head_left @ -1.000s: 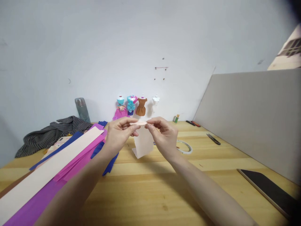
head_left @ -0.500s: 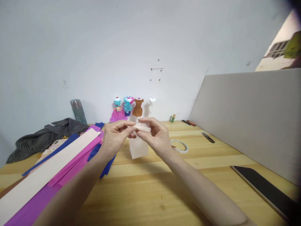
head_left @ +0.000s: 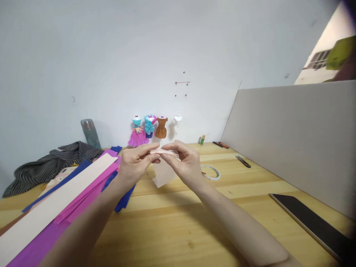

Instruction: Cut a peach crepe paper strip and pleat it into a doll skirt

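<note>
Between my two hands is a pale pink strip of crepe paper [head_left: 164,172], its upper part gathered into narrow stacked pleats and its loose end hanging down above the table. My left hand [head_left: 138,158] pinches the left end of the pleats between thumb and fingers. On the right end, my right hand [head_left: 180,158] presses the folds the same way, thumb in front and fingers behind. Beyond the hands, by the wall, stand small dress forms: one in a magenta skirt [head_left: 138,137], one in blue [head_left: 149,129], one in a brown dress [head_left: 161,128] and a bare white one [head_left: 178,120].
Coloured paper strips [head_left: 69,196] lie at left beside a striped cloth [head_left: 55,163] and a flask [head_left: 90,133]. To the right are a tape roll [head_left: 218,172], snips [head_left: 243,161], pens [head_left: 220,144], a small green spool [head_left: 202,139] and a dark tablet [head_left: 308,222]. A white board [head_left: 289,137] borders the right side.
The fanned pleats are now pressed into a flatter, tighter stack. The paper's hanging end has tilted a little. The view has shifted slightly to the right.
</note>
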`<state>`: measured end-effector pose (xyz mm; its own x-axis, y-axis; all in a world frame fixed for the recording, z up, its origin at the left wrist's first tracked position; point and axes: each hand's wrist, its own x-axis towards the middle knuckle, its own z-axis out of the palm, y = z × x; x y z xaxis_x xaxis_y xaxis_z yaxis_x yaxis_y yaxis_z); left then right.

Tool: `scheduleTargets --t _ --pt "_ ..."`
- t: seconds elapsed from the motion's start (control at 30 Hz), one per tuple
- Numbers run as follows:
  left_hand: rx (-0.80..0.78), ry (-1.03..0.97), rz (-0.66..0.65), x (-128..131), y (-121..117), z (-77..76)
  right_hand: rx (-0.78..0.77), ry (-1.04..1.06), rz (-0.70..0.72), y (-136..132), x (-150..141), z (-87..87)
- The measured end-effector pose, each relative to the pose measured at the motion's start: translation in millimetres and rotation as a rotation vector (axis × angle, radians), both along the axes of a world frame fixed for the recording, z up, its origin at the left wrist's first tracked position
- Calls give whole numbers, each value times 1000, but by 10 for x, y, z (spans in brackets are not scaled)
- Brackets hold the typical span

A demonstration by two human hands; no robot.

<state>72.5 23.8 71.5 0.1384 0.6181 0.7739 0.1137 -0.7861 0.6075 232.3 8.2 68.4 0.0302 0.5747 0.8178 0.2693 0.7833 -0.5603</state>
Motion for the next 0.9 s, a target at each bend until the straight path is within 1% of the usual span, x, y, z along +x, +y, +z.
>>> scheduleTargets --t 0.1,0.17,0.33,0.43,0.57,0.73,0.9 --pt "56 66 -17 -20 1 18 20 3 7 -5 9 3" --pt "46 61 -27 -16 -7 34 41 5 16 -12 14 6" --pt "-149 -51 -153 30 -39 71 50 -17 11 -28 22 18" --pt "-203 -73 -198 42 -52 88 39 -5 22 -23 25 20" --pt "-244 -97 -214 36 -52 97 37 -4 27 -12 26 17" --pt "-242 -99 -210 40 -62 105 30 -13 41 -18 16 24" --pt "-273 -104 -200 54 -83 113 15 -20 32 -12 28 33"
